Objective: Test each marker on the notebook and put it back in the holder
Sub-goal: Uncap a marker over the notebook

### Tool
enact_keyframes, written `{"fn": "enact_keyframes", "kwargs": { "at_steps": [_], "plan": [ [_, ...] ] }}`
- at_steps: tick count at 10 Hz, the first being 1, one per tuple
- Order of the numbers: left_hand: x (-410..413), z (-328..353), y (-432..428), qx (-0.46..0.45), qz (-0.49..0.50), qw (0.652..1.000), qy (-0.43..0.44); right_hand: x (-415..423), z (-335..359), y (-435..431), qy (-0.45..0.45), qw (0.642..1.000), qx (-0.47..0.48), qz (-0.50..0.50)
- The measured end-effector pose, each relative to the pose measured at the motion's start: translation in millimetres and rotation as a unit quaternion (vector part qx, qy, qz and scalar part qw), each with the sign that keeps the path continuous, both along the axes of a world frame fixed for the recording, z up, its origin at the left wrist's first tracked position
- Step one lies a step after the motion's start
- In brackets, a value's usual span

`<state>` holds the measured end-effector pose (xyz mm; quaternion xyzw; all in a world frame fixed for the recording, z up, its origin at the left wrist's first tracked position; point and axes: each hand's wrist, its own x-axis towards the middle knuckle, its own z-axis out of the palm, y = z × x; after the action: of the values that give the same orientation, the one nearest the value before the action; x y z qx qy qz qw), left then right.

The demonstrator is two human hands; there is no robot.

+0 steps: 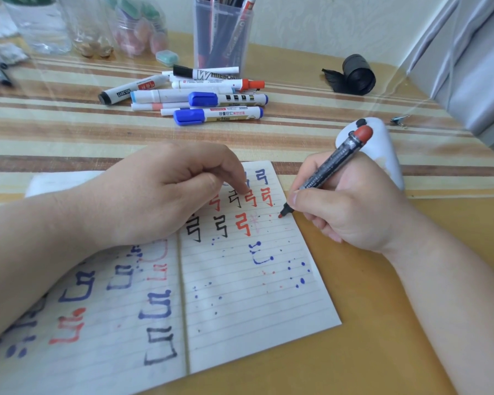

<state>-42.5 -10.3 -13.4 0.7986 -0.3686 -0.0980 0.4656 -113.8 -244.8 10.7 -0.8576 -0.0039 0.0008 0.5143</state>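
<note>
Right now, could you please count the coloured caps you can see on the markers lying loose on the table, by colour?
Dark blue caps: 2
Black caps: 2
Red caps: 1
Total: 5
Other markers in that heap show only pale or hidden caps, so I left them out.

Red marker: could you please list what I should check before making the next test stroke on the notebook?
1. Red marker gripped in the right hand: ok.
2. Tip uncapped, over the right page of the notebook: ok.
3. Tip touching the paper: cannot tell.
4. Left hand resting on the notebook to steady it: ok.
5. Mostly unmarked paper beside the tip: ok.
6. Holder upright for the return: ok; spare room inside: cannot tell.
</note>
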Motion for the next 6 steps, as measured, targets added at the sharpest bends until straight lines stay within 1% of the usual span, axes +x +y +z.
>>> {"fn": "enact_keyframes", "kwargs": {
  "at_steps": [1,2,4,5,6],
  "plan": [
    [-1.0,0.3,-0.3,0.0,0.003,1.0,-0.001,-0.3,-0.4,0.8,0.005,1.0,0.023,0.006],
    [-1.6,1.6,-0.2,0.005,0.004,1.0,-0.005,-1.6,-1.0,1.7,0.008,0.997,0.075,0.014],
    [-3.4,4.4,-0.4,0.001,0.008,1.0,-0.011,-3.4,1.0,2.6,0.013,0.998,0.047,0.046],
    [-3.9,4.1,-0.6,0.0,0.009,1.0,-0.011,-4.6,0.0,3.3,0.009,0.998,0.039,0.045],
    [-3.4,3.4,-0.2,0.001,0.008,1.0,-0.013,-2.0,-1.5,2.2,-0.01,0.999,-0.001,0.031]
  ]
}}
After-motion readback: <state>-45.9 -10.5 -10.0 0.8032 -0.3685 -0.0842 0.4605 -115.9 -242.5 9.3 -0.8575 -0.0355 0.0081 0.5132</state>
